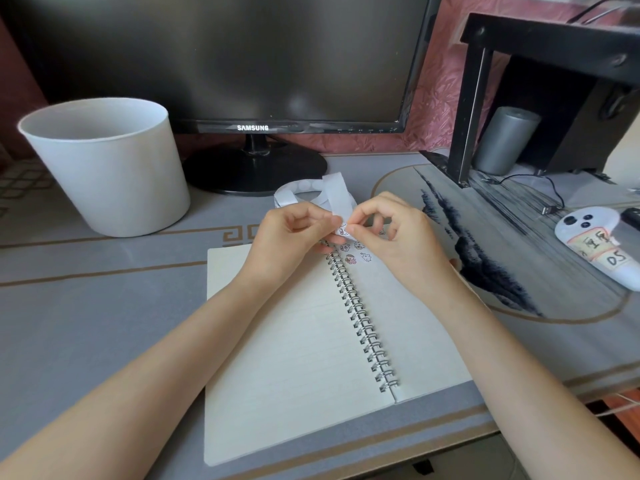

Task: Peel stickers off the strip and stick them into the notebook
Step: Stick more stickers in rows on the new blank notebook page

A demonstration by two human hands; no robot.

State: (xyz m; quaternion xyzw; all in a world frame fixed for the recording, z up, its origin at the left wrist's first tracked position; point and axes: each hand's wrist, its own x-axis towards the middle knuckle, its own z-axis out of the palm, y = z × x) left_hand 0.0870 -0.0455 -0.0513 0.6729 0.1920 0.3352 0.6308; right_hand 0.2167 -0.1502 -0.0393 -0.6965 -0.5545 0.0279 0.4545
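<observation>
A grey desk (pixel 86 323) with tan border lines carried an open spiral notebook (pixel 294 341). Just above the notebook's top edge, over the wire rings, the left hand (pixel 287 237) pinched the near end of a white paper strip (pixel 337 195) between thumb and curled fingers. The right hand (pixel 391 237) pinched thumb against forefinger at a small printed sticker (pixel 343 232) on that same end. The rest of the strip looped away beyond the notebook's top edge. A few little stickers (pixel 358 252) sat near the top of the notebook's right page, just beside the rings. Farther out, a white bin (pixel 107 164) stood beyond the notebook's upper left corner, and a dark monitor (pixel 242 57) stood behind the notebook. The step in hand looked like lifting one sticker off its backing; whether it had fully come free could not be told. The next move would likely call for carrying it down to a bare spot on the right page and pressing it flat without letting it fold on itself.
</observation>
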